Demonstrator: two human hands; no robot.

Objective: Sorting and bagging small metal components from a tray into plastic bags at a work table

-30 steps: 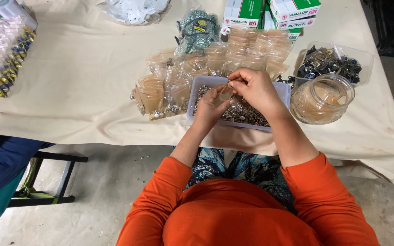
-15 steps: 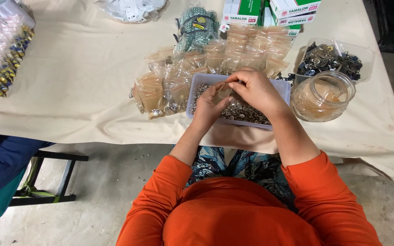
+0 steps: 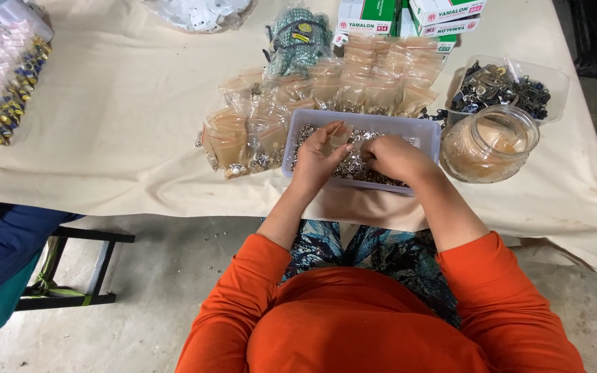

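Observation:
A shallow clear tray [image 3: 428, 132] full of small silver metal pieces [image 3: 349, 166] lies at the table's near edge. My left hand [image 3: 318, 157] hovers over the tray's left half, pinching a small clear plastic bag [image 3: 340, 131] upright. My right hand [image 3: 396, 156] rests palm down on the pile in the tray's right half. Its fingers curl into the pieces, and what they grip is hidden. Both arms wear orange sleeves.
Several filled small bags [image 3: 243, 135] lie left of and behind the tray. A glass jar [image 3: 488, 144] stands to the right, with a clear tub of dark metal parts [image 3: 502, 86] behind it. Boxes [image 3: 409, 15] sit at the far edge. A person's blue sleeve [image 3: 1, 242] shows at left.
My hands were together above the tray. They have since parted: the right has dropped onto the metal pieces while the left keeps the bag over the tray.

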